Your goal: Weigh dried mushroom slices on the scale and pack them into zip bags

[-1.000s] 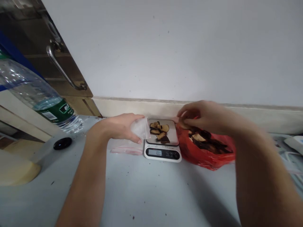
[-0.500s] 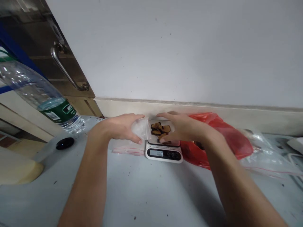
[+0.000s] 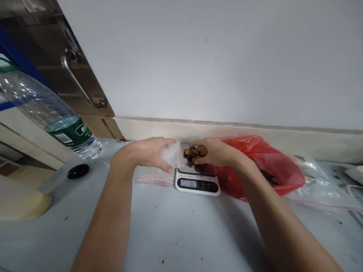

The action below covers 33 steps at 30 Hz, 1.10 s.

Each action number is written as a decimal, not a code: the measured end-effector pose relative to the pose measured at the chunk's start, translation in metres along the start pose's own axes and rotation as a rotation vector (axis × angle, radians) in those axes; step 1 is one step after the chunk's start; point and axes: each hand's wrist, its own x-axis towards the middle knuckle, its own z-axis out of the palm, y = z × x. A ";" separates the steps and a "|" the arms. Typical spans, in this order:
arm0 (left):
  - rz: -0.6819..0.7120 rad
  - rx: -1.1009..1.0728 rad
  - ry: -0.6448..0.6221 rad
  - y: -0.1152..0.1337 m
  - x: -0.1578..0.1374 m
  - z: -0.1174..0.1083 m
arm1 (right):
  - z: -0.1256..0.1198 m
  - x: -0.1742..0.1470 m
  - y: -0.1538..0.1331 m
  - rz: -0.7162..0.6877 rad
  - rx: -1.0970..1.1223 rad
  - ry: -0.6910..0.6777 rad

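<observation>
A small clear zip bag (image 3: 172, 154) is held in my left hand (image 3: 151, 153), its mouth facing right toward the scale. My right hand (image 3: 210, 151) is closed around several brown dried slices (image 3: 195, 153), dark along their edges, just above the pan of a white digital scale (image 3: 197, 186). The scale's display reads 10.0. Under and beside my left hand, more clear zip bags (image 3: 154, 179) with red seal lines lie flat on the table. A red plastic bag (image 3: 263, 162) lies right of the scale, partly behind my right forearm, with dark pieces showing inside.
On the left stands a large clear water bottle (image 3: 68, 132) with a green label, near a black oval object (image 3: 78, 171). A pale rounded object (image 3: 25, 200) sits at the left edge. Larger clear bags (image 3: 320, 192) lie right. A white wall (image 3: 215, 75) rises behind.
My right hand has closed on the dried slices and lifted them off the scale pan. My left hand, with the zip bag, has shifted slightly right.
</observation>
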 end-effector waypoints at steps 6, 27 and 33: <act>0.010 -0.024 -0.016 0.000 0.009 0.006 | -0.005 -0.001 0.010 0.065 0.046 0.005; 0.088 -0.146 0.059 0.011 0.034 0.022 | -0.009 0.000 0.015 -0.129 0.330 0.092; 0.135 -0.235 0.133 0.010 0.024 0.014 | -0.013 -0.008 0.003 -0.185 0.532 0.213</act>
